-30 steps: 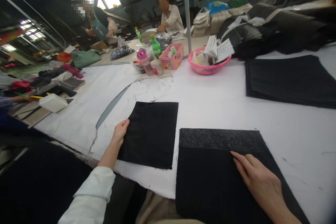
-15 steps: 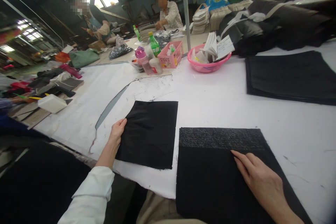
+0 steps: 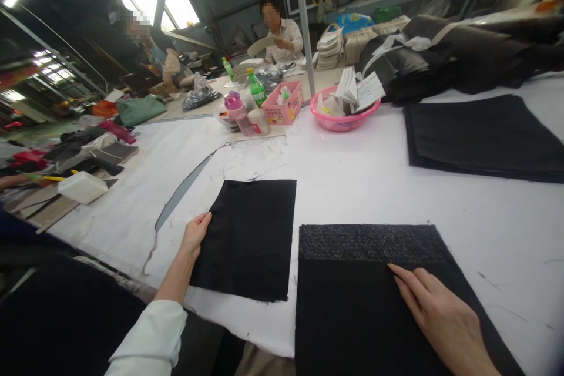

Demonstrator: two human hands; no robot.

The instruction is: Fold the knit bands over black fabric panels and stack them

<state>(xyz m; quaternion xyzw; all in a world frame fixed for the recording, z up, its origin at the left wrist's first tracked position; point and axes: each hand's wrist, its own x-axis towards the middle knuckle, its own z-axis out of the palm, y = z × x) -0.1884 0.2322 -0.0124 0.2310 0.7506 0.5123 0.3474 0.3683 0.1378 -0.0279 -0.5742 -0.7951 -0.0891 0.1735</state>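
Note:
A black cloth piece (image 3: 251, 241) lies on the white-covered table in front of me. My left hand (image 3: 197, 234) grips its left edge, thumb on top and fingers partly hidden beneath. To the right is a larger black fabric panel (image 3: 343, 311), with a speckled dark grey strip (image 3: 370, 242) showing along its far side. My right hand (image 3: 440, 308) rests over this panel, its thumb and forefinger closed at the border where plain black meets the strip. A narrow band of white table separates the two pieces.
A stack of black fabric (image 3: 476, 135) lies at the right. Further back stand a pink basin (image 3: 343, 123) with papers, a pink box (image 3: 282, 107), a purple-capped bottle (image 3: 240, 114) and a metal pole (image 3: 304, 23). Two people work beyond. A white block (image 3: 81, 187) sits at the left.
My view has tilted up a little, so the table sits lower. Both hands keep their hold on the same spots. Across the table, a person now holds up a pale curved piece.

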